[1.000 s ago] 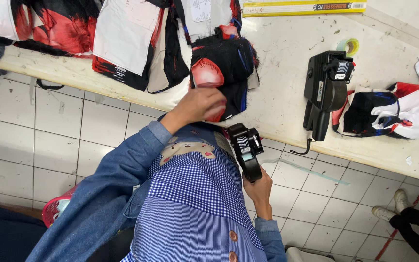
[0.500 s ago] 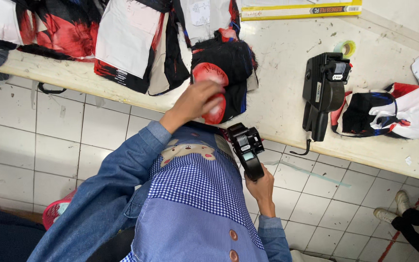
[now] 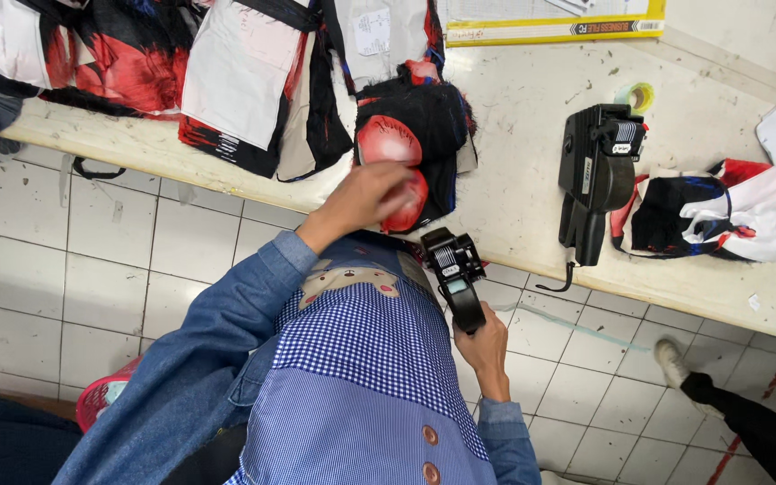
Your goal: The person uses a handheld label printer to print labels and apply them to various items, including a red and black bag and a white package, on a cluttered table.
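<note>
Meanwhile the left hand [image 3: 361,199] lies open on a black-and-red garment piece [image 3: 410,157]; the right hand [image 3: 485,346] grips a black labelling gun [image 3: 455,274]. Another labelling gun [image 3: 596,175] and a folded garment [image 3: 720,211] rest nearby on the table [image 3: 513,193].

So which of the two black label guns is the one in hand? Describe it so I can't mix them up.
Start at the long pale worktable. Just below its near edge, over the tiled floor, the right hand grips a black label gun by its handle. The other label gun lies unheld on the tabletop beside a folded garment; this one is off the table, against the checked apron.
</note>
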